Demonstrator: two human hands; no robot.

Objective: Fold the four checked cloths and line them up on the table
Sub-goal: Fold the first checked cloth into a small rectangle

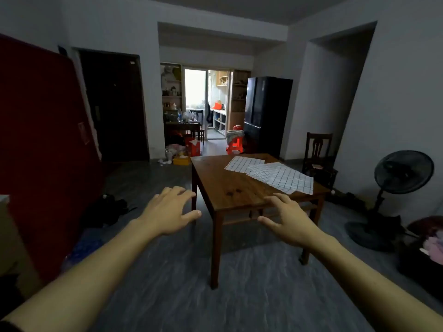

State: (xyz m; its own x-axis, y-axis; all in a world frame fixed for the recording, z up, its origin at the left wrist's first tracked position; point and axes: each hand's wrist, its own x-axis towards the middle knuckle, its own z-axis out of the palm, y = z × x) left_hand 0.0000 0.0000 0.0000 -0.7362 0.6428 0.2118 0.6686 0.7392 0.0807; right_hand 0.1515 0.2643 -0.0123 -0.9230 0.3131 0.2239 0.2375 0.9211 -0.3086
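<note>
Checked cloths (271, 174) lie unfolded and overlapping on the far right part of the wooden table (230, 190), one corner hanging just past the right edge. Count unclear: at least three layers distinguishable, overlap hides the rest. Left hand (167, 212) and right hand (287, 219) both stretched forward in the air, fingers spread and relaxed, holding nothing, well short of the cloths. Dim room, grey floor. One dark wooden chair (318, 152) behind the table, one standing fan (398, 185) at right, one black fridge (266, 113), one red panel (45, 144) at left, one red stool (235, 144) near the bright kitchen doorway. Shelf clutter beyond too small to make out.
</note>
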